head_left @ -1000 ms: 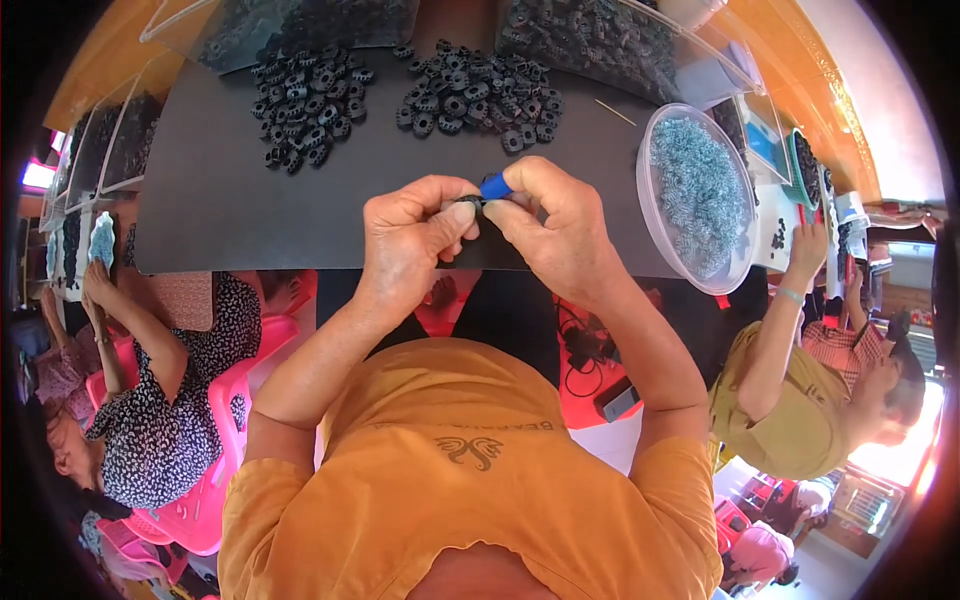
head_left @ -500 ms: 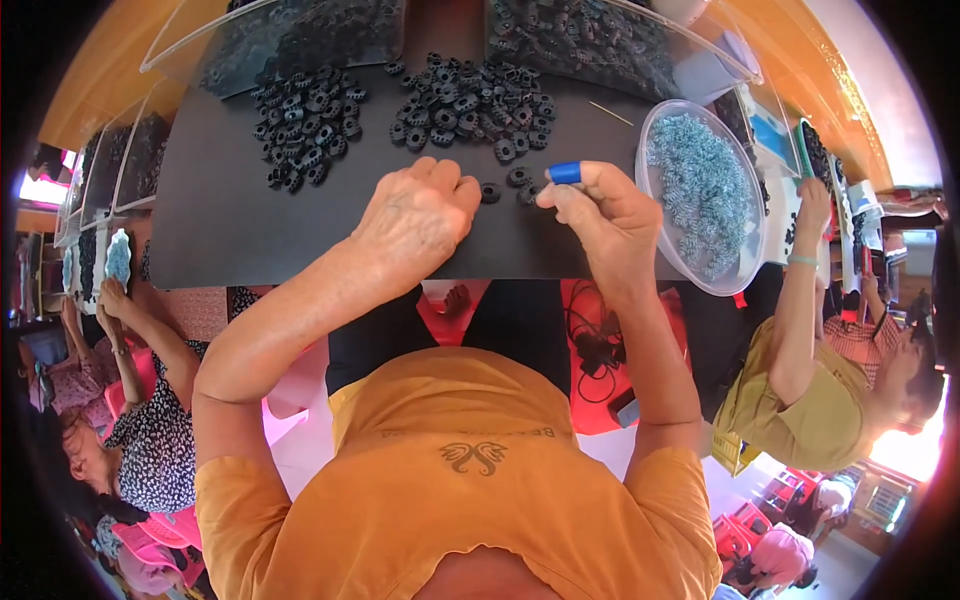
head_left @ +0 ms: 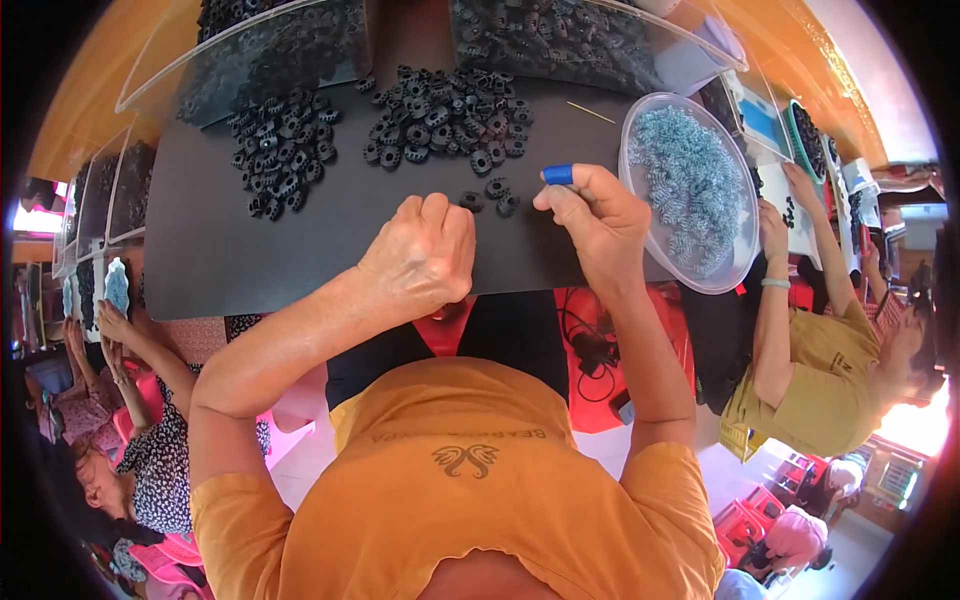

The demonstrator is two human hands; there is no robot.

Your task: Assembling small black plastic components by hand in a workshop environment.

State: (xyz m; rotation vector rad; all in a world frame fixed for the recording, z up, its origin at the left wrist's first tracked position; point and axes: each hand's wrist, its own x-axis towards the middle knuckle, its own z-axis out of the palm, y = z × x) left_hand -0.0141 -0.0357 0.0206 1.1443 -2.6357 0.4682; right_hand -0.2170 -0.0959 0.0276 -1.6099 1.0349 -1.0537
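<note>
My left hand is closed in a fist over the near part of the dark table mat. Whatever it may hold is hidden behind the knuckles. To its right, my right hand is pinched, thumb against index finger, with blue tape round the index finger. Anything between those fingertips is too small to make out. Between the hands lie a few loose black plastic clip pieces. Farther off are two heaps of the same pieces, one at the left and one in the middle.
An oval clear tub of pale blue-silver coils, apparently small springs, stands right of my right hand. Clear bins of black pieces line the far side. A thin yellowish stick lies near the tub. Other people work at both sides.
My left hand has drawn back toward me, away from the loose pieces. My right hand keeps its pinch. The whole view has shifted slightly, and the person at the right has moved their arms.
</note>
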